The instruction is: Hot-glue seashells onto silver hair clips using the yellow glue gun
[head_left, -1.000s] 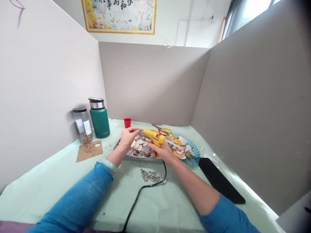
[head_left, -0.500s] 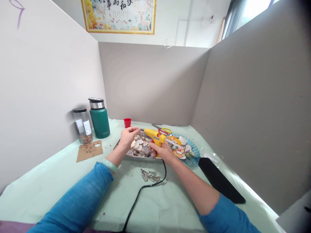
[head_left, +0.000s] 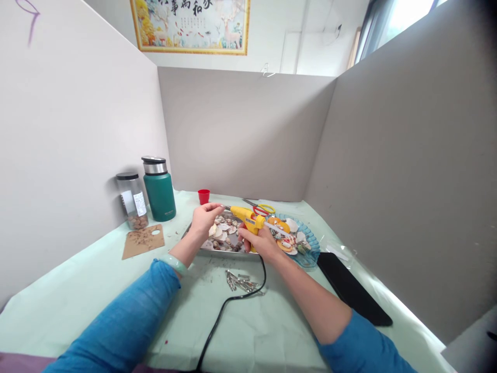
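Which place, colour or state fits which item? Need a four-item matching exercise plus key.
1. hot-glue gun
2. silver metal clips
3. insulated bottle
4. cardboard piece

A. green, beside the black-lidded jar
B. brown, strewn with dark bits
C. held in the right hand
D. piled near the black cord

Pairs: 1-C, 2-D, 3-A, 4-B

Daylight pours from the window (head_left: 402, 18) above the far right corner of the worktop (head_left: 77, 290), its pane blown nearly white. The right panel (head_left: 411, 171) sits in shade, a diagonal shadow crosses the back panel (head_left: 236, 129), and glare streaks the worktop's right edge. Wide-angle stretching shows towards the margins
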A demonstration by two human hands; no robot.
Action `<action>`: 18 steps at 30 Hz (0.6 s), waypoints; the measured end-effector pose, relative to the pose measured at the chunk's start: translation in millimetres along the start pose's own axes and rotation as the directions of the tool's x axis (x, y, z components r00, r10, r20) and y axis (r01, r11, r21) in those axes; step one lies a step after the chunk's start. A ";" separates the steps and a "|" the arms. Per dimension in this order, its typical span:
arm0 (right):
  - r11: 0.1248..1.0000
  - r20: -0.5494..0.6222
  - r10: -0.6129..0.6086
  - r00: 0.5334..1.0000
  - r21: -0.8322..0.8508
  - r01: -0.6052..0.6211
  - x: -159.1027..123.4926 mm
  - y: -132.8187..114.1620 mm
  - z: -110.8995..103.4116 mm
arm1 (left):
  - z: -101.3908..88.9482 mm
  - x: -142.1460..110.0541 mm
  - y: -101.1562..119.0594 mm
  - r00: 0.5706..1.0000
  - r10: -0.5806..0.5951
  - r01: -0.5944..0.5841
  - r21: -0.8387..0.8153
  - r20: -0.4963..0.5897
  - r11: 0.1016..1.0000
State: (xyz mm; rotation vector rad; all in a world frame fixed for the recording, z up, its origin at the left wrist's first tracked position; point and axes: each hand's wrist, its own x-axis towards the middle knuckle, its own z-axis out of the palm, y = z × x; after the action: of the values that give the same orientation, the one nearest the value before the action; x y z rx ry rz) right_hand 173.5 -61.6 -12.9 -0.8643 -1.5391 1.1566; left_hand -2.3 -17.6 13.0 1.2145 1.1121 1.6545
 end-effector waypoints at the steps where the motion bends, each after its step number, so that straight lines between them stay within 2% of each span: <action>1: 1.000 -0.005 0.000 1.000 0.013 0.000 0.3 0.2 0.0 | 0.1 -0.5 0.5 1.000 -0.001 0.001 0.000 0.000 1.000; 7: 1.000 0.005 0.018 1.000 -0.005 -0.018 -0.5 -0.7 0.2 | 1.5 -3.5 4.0 1.000 -0.004 0.004 0.002 0.002 1.000; 13: 0.999 -0.036 -0.001 0.999 0.052 0.003 1.9 2.7 0.0 | 0.8 -2.8 2.7 0.998 -0.040 0.041 -0.025 0.056 0.999; 16: 0.989 -0.115 0.010 0.993 0.147 0.007 3.6 1.0 -1.4 | 1.1 -3.6 0.8 0.984 -0.070 0.076 -0.028 0.163 0.997; 18: 0.979 -0.179 0.022 0.984 0.205 0.015 4.5 -1.2 -3.2 | 2.5 -6.7 0.6 0.953 -0.112 0.120 -0.011 0.280 0.993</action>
State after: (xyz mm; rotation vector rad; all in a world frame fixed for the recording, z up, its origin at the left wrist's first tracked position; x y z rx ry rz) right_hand 175.4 -56.9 -10.3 -0.8081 -1.2472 1.1832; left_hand 1.6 -23.6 12.1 1.2930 0.9615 1.3565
